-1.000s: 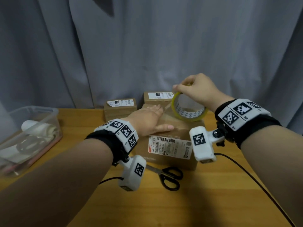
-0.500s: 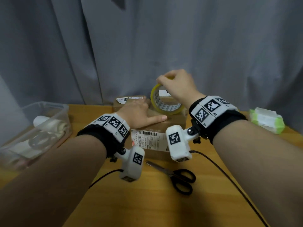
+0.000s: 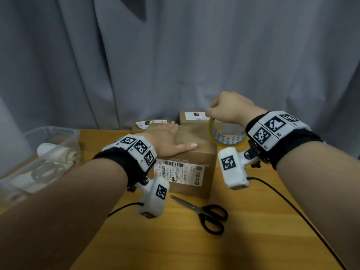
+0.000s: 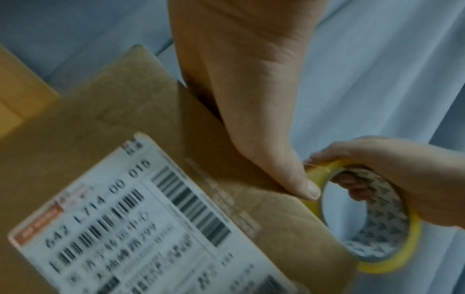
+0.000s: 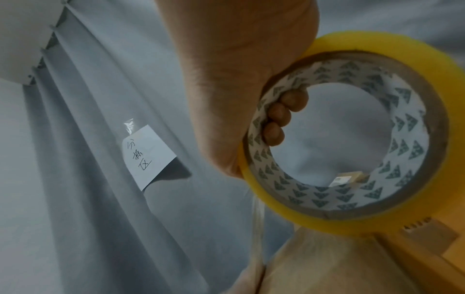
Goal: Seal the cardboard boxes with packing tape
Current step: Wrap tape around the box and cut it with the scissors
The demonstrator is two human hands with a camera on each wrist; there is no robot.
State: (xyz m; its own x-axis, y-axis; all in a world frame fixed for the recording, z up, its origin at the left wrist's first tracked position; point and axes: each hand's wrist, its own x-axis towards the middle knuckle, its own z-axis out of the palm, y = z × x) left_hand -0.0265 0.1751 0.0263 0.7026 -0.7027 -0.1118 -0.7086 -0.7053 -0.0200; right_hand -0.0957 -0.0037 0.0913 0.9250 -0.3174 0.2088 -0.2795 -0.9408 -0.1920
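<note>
Where head view hides fingers (image 5: 274, 133), they hook tape roll (image 5: 352, 224).

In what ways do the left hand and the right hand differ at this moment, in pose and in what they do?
The left hand lies flat, fingers straight, pressing on top of the front cardboard box; the right hand is curled, its fingers hooked through the tape roll. The left hand holds nothing; the right hand grips the roll above the box's right edge. Both wear wrist bands with markers.

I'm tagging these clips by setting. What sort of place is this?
Probably a makeshift parcel-packing desk set up for recording: labelled boxes on a wooden table, scissors nearby, and a grey curtain as backdrop.
</note>
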